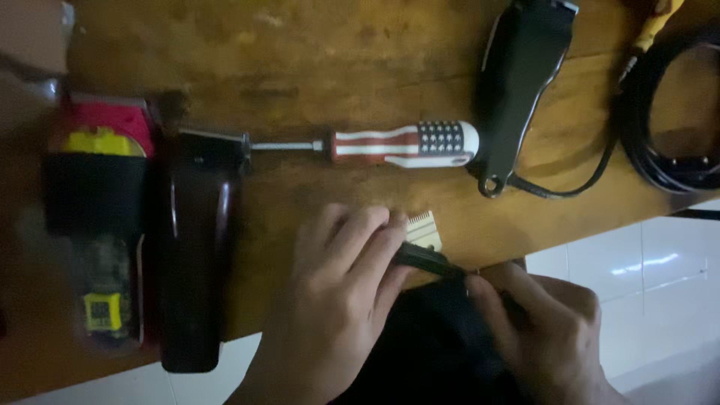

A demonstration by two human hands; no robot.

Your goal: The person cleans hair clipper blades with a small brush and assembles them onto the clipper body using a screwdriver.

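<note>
hands (337, 300) (551, 322) grip black clipper part (424, 259); gold blade (424, 229) beside.

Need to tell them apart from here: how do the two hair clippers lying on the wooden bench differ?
The left clipper is dark maroon, close to the left hand; the right clipper is black and lies farther away. The right one trails a cord; no cord shows on the left one. Both lie flat, untouched.
</note>
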